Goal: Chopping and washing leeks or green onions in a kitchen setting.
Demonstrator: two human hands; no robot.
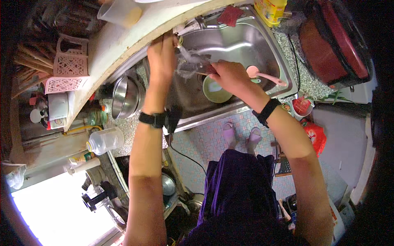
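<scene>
Water runs from the faucet [188, 28] at the sink's far left corner. My left hand [162, 53] is at the faucet, its fingertips mostly hidden behind the hand. Over the stainless steel sink [234, 38], my right hand [232, 75] grips the dark brown handle of what looks like a broad-bladed kitchen knife [192, 66]. Its blade lies in the stream, blurred by splashing. Below and beside the right hand, a pale green bowl [217, 92] sits in the basin. A pink ladle [267, 76] rests at the basin's right side, near a small green utensil end [255, 81].
A red cloth [228, 16] lies on the sink's back rim, beside a yellow bottle [271, 10]. Steel bowls [124, 97] and a clear plastic jug [106, 140] stand left. A pale ledge [123, 38] overhangs the left side. A dark red appliance [332, 46] occupies the right counter.
</scene>
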